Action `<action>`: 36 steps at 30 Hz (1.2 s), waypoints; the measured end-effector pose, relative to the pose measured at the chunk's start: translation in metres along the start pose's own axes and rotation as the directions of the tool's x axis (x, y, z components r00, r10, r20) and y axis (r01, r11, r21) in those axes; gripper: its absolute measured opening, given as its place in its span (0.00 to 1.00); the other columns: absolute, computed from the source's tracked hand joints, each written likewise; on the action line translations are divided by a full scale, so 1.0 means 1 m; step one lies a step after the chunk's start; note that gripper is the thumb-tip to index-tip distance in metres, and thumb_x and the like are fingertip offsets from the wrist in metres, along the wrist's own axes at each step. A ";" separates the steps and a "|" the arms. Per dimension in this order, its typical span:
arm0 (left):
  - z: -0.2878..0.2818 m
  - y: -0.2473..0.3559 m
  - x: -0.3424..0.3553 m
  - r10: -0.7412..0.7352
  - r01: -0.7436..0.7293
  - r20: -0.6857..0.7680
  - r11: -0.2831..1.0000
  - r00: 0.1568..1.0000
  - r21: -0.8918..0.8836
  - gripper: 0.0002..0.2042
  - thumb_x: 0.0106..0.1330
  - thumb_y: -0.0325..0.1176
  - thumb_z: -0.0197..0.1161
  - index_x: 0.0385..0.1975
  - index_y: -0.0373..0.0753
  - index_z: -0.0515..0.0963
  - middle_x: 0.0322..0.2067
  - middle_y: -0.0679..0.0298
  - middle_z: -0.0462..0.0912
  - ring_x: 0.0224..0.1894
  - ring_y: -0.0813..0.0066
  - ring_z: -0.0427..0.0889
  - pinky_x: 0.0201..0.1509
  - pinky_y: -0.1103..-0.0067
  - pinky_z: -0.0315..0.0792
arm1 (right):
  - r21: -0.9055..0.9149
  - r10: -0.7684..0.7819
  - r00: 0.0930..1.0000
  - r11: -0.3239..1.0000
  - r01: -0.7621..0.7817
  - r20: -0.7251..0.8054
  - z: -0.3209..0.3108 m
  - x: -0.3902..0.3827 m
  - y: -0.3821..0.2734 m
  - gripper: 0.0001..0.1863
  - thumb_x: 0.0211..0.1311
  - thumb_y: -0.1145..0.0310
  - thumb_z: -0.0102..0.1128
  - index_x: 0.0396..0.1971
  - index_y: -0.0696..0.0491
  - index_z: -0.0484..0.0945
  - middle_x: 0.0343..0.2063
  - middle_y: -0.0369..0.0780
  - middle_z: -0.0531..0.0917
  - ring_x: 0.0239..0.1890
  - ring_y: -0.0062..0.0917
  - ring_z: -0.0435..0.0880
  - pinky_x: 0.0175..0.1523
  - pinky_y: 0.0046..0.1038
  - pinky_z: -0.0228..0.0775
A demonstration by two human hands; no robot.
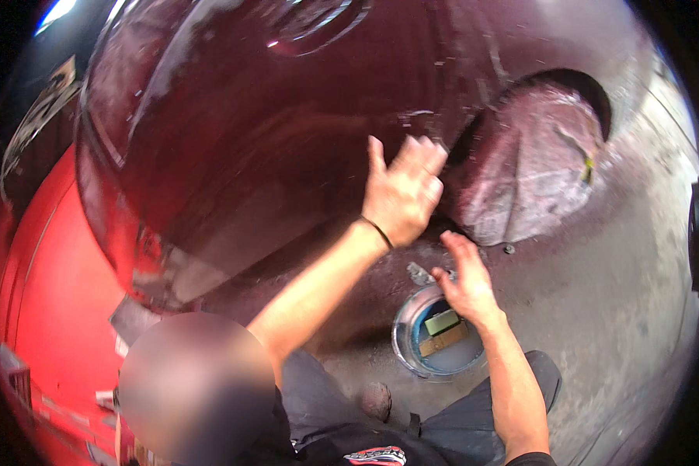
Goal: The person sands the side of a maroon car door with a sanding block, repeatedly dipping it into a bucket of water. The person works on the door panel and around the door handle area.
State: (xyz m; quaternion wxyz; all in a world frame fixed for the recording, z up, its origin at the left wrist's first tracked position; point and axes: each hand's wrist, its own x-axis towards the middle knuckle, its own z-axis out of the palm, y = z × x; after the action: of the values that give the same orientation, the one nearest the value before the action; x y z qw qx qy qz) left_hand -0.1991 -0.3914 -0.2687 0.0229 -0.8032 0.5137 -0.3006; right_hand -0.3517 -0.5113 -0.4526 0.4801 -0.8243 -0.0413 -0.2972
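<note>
My left hand [404,190], with a thin dark band at the wrist, is raised in front of the dark red, wet-looking car body [287,155]. Its thumb stands apart and its fingers are stretched out, slightly smeared. Whether it touches the panel I cannot tell. Lower and to the right, my right hand [470,281] hangs over the rim of a round bucket [400,342], thumb and fingers apart. Neither hand shows anything in it. Inside the bucket are cloudy liquid, a pale green block [441,322] and a brownish block [444,339].
A dusty cover [520,167] hangs over the wheel to the right. A grey crumpled scrap [419,273] lies beside the bucket on the concrete floor [598,311]. Bright red bodywork [62,287] stands at the left. A blurred patch hides part of my left arm.
</note>
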 end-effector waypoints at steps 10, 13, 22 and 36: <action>0.075 0.102 -0.204 -0.500 0.554 0.332 0.403 0.800 -0.728 0.19 0.84 0.46 0.59 0.60 0.36 0.82 0.55 0.49 0.84 0.60 0.50 0.82 0.69 0.60 0.71 | 0.316 0.405 0.653 0.636 -0.704 0.640 0.033 -0.005 0.042 0.15 0.65 0.65 0.82 0.41 0.56 0.84 0.34 0.39 0.90 0.45 0.21 0.92 0.48 0.33 0.83; 0.099 0.140 -0.259 -0.655 0.803 0.479 0.384 0.584 -0.456 0.39 0.84 0.58 0.58 0.84 0.39 0.59 0.77 0.43 0.73 0.80 0.42 0.69 0.81 0.43 0.58 | -0.169 0.476 0.545 0.839 -0.518 0.691 0.048 -0.032 0.072 0.19 0.62 0.61 0.79 0.44 0.60 0.85 0.36 0.49 0.93 0.41 0.34 0.96 0.48 0.41 0.86; 0.148 0.129 -0.332 -0.591 0.930 0.719 0.245 0.367 -0.273 0.34 0.79 0.31 0.60 0.85 0.44 0.59 0.64 0.37 0.84 0.64 0.39 0.86 0.68 0.52 0.81 | -0.665 0.671 0.348 0.730 -0.155 0.655 0.132 -0.148 0.174 0.37 0.66 0.56 0.71 0.66 0.69 0.80 0.65 0.67 0.84 0.70 0.56 0.85 0.76 0.48 0.77; 0.156 0.089 -0.341 -0.144 0.849 0.841 0.186 0.521 -0.494 0.39 0.76 0.36 0.61 0.86 0.44 0.54 0.48 0.39 0.92 0.51 0.37 0.92 0.56 0.46 0.82 | -0.825 0.987 0.097 0.161 -0.541 0.129 0.093 -0.223 0.196 0.35 0.76 0.63 0.56 0.82 0.54 0.72 0.77 0.54 0.76 0.74 0.51 0.80 0.61 0.52 0.89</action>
State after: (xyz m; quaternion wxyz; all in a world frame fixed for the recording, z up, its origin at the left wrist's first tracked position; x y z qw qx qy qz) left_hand -0.2912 -0.1899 -0.5839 -0.3444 -0.8536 0.2202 0.3229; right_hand -0.4229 -0.4921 -0.7548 0.2208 -0.8334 0.3607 0.3559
